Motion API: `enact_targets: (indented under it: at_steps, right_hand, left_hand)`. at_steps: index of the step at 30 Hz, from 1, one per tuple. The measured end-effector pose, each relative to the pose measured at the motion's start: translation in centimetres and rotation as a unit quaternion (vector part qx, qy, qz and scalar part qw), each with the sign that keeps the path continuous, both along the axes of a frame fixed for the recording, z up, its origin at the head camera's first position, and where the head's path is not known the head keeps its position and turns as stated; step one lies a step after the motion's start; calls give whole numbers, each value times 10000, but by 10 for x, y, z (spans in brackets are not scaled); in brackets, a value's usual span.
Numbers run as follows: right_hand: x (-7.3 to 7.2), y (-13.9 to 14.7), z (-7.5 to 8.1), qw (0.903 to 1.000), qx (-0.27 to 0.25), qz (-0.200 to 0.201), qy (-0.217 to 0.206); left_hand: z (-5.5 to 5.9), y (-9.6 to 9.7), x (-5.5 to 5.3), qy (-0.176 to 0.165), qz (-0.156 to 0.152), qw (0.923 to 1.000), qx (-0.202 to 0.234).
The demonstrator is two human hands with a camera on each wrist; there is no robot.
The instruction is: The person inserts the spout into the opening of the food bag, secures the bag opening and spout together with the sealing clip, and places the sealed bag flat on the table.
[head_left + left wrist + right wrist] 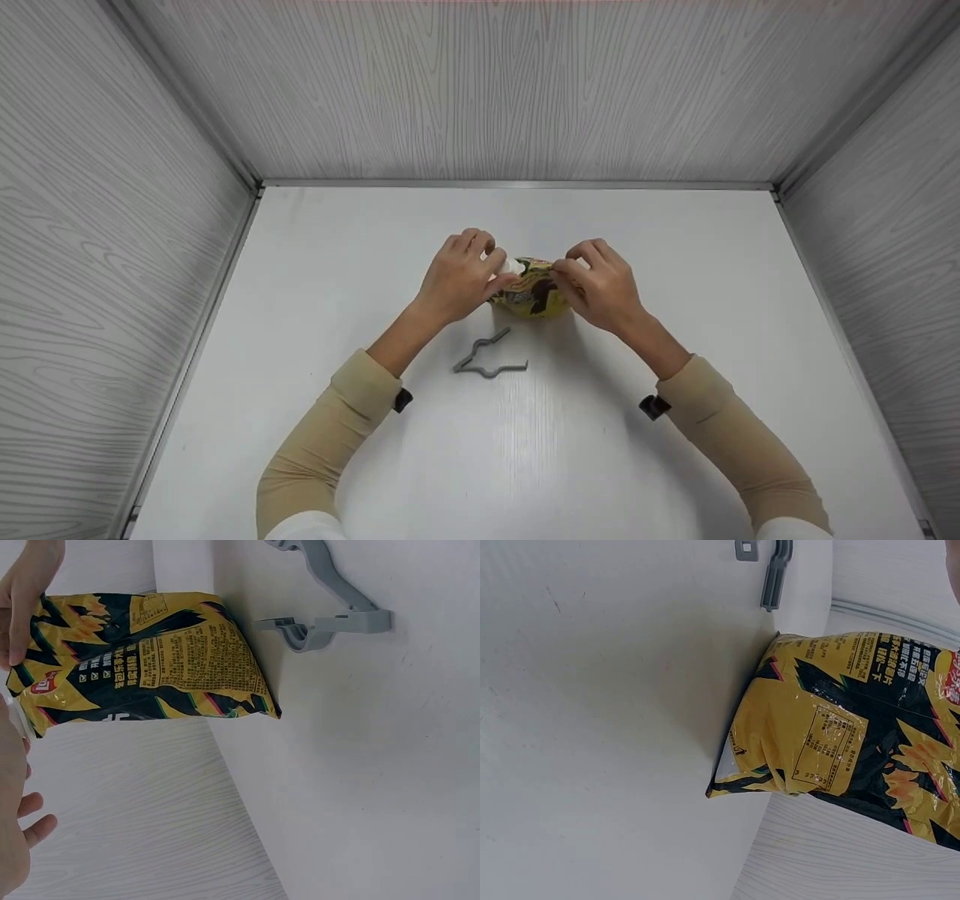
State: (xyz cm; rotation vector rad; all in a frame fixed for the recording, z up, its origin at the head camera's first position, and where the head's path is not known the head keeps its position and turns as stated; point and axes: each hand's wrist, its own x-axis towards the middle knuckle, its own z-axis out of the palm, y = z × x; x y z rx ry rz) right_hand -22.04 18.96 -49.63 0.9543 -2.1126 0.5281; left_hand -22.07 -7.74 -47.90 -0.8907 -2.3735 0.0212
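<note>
A yellow-and-black snack bag (536,296) stands upright on the white table, its top edge between the two hands. My left hand (461,277) pinches a small white piece (512,266) at the bag's top left; fingers hide most of it, so its kind is unclear. My right hand (600,285) pinches the bag's top right corner between thumb and fingers. Both hands reach the bag's top in the left wrist view, where its printed side (165,660) faces the camera. A gold printed panel (817,735) shows in the right wrist view. Whether the top is sealed cannot be seen.
Nearer the body than the bag, a grey hinged bag clip (487,367) lies unfolded on the table (360,465), its two arms spread apart. Wood-grain panels (480,97) wall the table at the back and both sides. Each sleeve carries a black wrist device (655,406).
</note>
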Motion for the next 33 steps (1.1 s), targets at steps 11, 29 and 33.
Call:
enact_targets:
  at_steps: [11,29,33]
  right_hand:
    - [0,2,2,10000,44,-13,-29]
    - [-2,3,0,9999,-76,-105,-48]
    - [-2,3,0,9998,38,-153,82]
  left_hand:
    - [0,-5,5,-491,212,9983,250]
    - [-22,-25,19,-933,312,9942,427]
    - [-31,-30,23,-1066,344,9929,408]
